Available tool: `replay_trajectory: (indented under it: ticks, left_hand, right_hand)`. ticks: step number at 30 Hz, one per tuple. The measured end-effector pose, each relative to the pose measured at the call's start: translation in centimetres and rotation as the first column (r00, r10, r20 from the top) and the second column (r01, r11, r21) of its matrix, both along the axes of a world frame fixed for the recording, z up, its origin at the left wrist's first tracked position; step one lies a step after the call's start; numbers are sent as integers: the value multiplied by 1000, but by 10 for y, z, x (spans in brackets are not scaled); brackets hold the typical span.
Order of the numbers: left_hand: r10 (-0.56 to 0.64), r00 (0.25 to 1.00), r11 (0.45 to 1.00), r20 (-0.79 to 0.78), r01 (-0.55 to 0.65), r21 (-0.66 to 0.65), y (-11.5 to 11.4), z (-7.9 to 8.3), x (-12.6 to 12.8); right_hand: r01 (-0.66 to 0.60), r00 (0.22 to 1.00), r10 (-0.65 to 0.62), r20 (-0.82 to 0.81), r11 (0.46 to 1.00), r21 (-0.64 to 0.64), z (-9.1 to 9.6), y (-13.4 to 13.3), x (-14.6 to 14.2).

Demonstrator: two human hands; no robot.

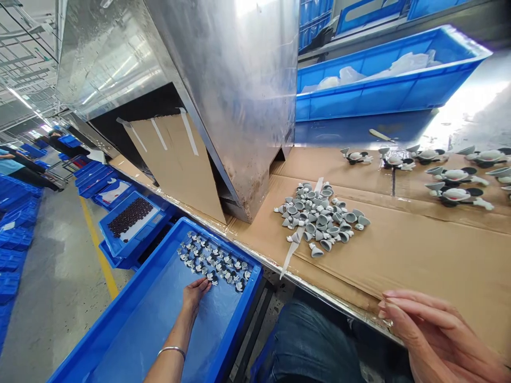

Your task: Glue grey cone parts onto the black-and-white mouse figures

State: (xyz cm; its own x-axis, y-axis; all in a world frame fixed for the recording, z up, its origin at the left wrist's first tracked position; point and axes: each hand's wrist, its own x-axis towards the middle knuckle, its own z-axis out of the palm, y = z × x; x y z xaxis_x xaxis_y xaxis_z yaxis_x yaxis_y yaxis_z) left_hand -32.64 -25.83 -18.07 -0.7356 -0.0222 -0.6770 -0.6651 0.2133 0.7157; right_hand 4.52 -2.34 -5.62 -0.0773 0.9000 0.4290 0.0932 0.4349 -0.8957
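Just left hand beside grey parts

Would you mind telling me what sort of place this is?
It looks like a factory floor for small moulded goods, probably toys: blue plastic crates, a heap of grey moulded parts on cardboard sheeting, and a row of assembled figures.

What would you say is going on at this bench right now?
A person is seated at a cardboard-covered bench. Their left hand is inside a blue tray, its fingers beside rows of small grey-and-white parts. Their right hand is at the front edge of the cardboard. On the cardboard sit a pile of grey cone-shaped pieces and, farther along, several larger grey, white and black toy figures.
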Motion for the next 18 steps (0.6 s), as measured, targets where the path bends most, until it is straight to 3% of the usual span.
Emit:
replay_trajectory:
  ticks: [4,11,18]
  left_hand:
    - [21,1000,1000,6,-21,12,3,0,-1]
    - [26,1000,1000,0,-26,5,3,-5,-5]
    - [15,999,999,-32,-16,-30,-3,-6,-1]
  right_hand:
    - [-71,997,70,18,994,85,-2,0,3]
    - [-118,993,116,29,988,97,4,-1,3]
    - [-148,989,148,-15,989,24,6,-3,2]
